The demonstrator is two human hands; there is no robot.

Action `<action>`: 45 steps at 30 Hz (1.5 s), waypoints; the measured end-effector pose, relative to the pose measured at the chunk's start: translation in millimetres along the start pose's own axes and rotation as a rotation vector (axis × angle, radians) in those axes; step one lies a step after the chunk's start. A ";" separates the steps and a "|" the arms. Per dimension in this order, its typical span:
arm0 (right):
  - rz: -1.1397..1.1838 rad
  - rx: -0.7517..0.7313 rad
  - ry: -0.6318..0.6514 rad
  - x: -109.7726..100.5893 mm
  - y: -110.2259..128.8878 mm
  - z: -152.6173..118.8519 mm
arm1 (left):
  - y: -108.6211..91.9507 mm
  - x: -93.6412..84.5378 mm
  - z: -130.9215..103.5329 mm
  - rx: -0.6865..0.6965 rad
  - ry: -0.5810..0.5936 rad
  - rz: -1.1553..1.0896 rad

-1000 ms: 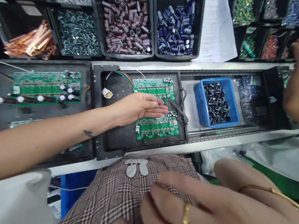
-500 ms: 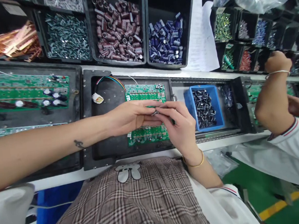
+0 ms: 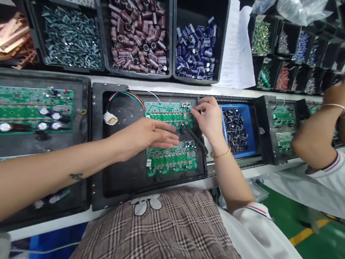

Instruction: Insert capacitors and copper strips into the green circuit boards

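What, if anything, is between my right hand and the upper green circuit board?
Nothing visible: the right hand is at the right edge of the upper circuit board. The left hand hides its lower left part, off to the side, and the blue bin lies beyond the right hand.

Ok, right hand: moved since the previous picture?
Yes: the right hand moved up-right, from the left hand to the right edge of the upper board.

I record a brown-and-white plaid fabric apron (image 3: 158, 239) with a black-outlined white patch (image 3: 145, 204), a white right sleeve (image 3: 250, 227) edged in dark and red stripes, a thin gold-coloured right-wrist bangle (image 3: 222, 154) and a dark left-forearm tattoo (image 3: 76, 176).
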State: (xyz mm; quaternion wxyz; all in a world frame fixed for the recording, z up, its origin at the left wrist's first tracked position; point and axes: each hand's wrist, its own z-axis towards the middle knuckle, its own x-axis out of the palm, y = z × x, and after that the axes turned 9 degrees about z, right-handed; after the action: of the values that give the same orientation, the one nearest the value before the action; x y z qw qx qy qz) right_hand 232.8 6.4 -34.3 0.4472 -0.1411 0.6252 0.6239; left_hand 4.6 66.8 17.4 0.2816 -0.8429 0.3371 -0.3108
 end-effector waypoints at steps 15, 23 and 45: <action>-0.047 0.038 0.044 0.8 3.2 8.2 | -3.7 -11.3 0.5 0.072 -0.133 0.145; -0.089 0.042 -0.026 9.2 7.3 3.8 | 1.6 -14.6 3.4 0.138 -0.147 0.154; 0.166 0.013 0.059 -14.0 40.4 -10.0 | 4.7 -15.1 -1.9 0.205 -0.091 0.098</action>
State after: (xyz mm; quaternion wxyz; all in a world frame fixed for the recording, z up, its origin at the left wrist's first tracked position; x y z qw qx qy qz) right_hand 207.2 -0.7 0.6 0.3763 -0.1041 0.6515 0.6505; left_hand -7.3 74.6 10.4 0.3964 -0.8053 0.3312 -0.2909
